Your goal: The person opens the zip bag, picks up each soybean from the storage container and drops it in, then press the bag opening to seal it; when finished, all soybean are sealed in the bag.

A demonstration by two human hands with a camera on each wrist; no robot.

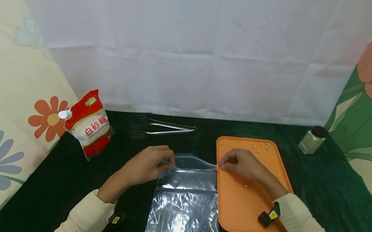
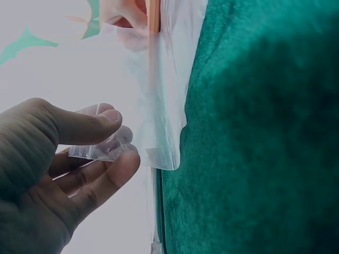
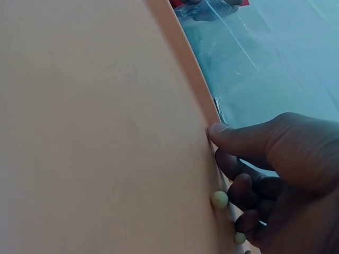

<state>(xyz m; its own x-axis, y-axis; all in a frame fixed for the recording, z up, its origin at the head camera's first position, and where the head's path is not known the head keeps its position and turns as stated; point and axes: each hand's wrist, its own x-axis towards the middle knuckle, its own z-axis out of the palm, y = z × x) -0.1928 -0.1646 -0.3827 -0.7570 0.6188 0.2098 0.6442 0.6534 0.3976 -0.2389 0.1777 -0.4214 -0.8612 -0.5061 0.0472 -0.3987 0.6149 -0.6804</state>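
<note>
A clear zip-top plastic bag (image 1: pixel 183 208) lies on the dark green cloth, its mouth parted a little at the far end. My left hand (image 1: pixel 152 164) pinches the left corner of that mouth; in the left wrist view the thumb and fingers hold the transparent film (image 2: pixel 106 148). At the opposite corner my right hand (image 1: pixel 244 164) pinches the bag's edge, over the left rim of an orange tray (image 1: pixel 237 207). Small pale round beads or beans (image 1: pixel 267 145) are scattered on the tray. Two of them, one a pale ball (image 3: pixel 219 199), sit by the right fingers in the right wrist view.
A red and white bag of white sugar (image 1: pixel 95 126) with a white cap stands at the left. Metal tongs (image 1: pixel 167 127) lie behind the plastic bag. A dark-lidded jar (image 1: pixel 312 140) of pale contents stands at the far right. A white curtain (image 1: pixel 193 55) hangs behind.
</note>
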